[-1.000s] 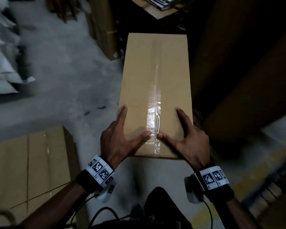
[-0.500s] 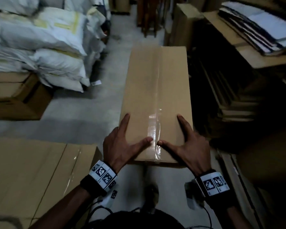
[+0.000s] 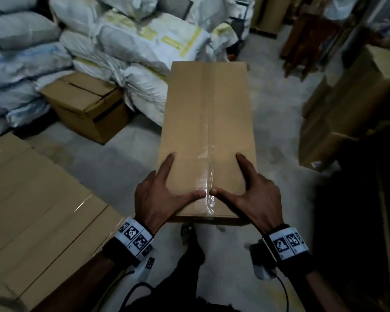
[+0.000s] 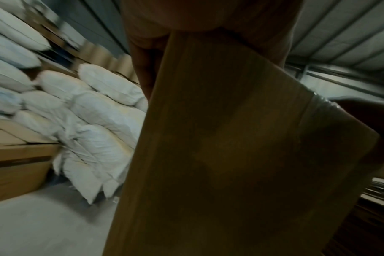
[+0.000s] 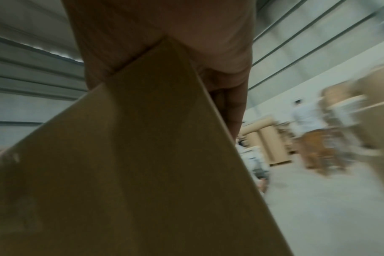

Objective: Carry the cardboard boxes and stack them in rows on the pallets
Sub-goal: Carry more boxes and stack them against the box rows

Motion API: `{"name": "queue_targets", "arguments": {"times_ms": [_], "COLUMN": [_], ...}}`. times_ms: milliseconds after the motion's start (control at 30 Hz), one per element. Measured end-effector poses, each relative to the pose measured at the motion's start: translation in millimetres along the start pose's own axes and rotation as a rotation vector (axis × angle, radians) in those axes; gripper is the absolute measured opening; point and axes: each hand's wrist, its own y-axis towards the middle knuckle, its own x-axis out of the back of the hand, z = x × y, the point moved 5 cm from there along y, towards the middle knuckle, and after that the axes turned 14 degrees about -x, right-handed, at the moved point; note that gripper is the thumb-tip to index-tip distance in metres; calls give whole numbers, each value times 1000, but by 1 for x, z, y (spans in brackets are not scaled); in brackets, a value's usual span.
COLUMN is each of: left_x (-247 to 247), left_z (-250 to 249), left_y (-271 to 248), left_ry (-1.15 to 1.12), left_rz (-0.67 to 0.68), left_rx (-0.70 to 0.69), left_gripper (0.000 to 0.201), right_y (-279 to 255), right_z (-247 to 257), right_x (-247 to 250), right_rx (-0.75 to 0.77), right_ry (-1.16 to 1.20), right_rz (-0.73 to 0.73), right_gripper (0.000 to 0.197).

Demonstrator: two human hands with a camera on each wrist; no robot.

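A long cardboard box (image 3: 207,131) is held clear of the concrete floor (image 3: 113,163) in front of the person, its taped seam running lengthwise away from them; the left hand (image 3: 160,194) grips its near left corner, thumb lying across the top toward the tape, forefinger stretched along the top edge, the other fingers wrapped down the side out of sight; the right hand (image 3: 254,194) mirrors it on the near right corner, and the two thumb tips nearly meet at the seam; in the left wrist view the box (image 4: 230,155) fills the frame with the palm clamped over its edge; to the left lie stacked white sacks (image 3: 126,41) and an open carton (image 3: 88,104); flat-topped boxes (image 3: 36,203) sit at lower left, more cartons (image 3: 347,104) at right.
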Motion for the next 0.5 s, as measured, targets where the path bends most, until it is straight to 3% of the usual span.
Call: {"name": "queue_targets", "arguments": {"times_ms": [300,500], "left_x": [18,54], "left_z": [91,155], "left_y": [211,295], "left_ry": [-43,7], "left_rz": [-155,-248], "left_rx": [218,394], "left_gripper": [128,125], "right_y": [246,349], "right_z": [154,264], "right_x": [-57,-111], "right_rx": [255,404], "right_ry": [-72,-77], "right_rz": [85,227], "right_gripper": [116,114]}}
